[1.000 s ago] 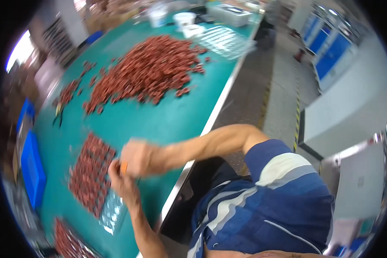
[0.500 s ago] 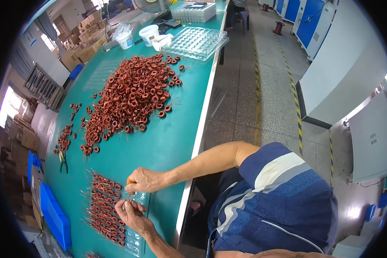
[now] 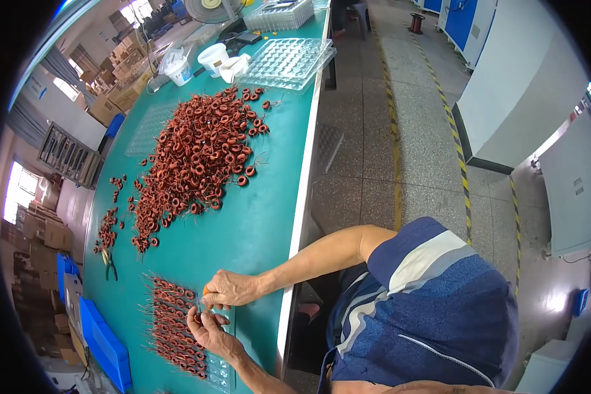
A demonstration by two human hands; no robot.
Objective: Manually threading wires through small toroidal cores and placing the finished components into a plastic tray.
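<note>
We see the right hand [image 3: 228,289] and left hand [image 3: 207,328] meeting over a clear tray [image 3: 194,328] of copper-wound coils near the green tabletop's [image 3: 256,230] front edge. Both sets of fingers pinch narrowly around one small coil [image 3: 199,318] between them, just above the filled rows, while a big heap of loose coils [image 3: 194,154] lies well apart

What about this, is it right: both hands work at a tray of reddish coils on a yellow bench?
Not quite. The head view shows the bench is teal green, not yellow. The left hand and right hand do work at the tray of reddish coils.
</note>
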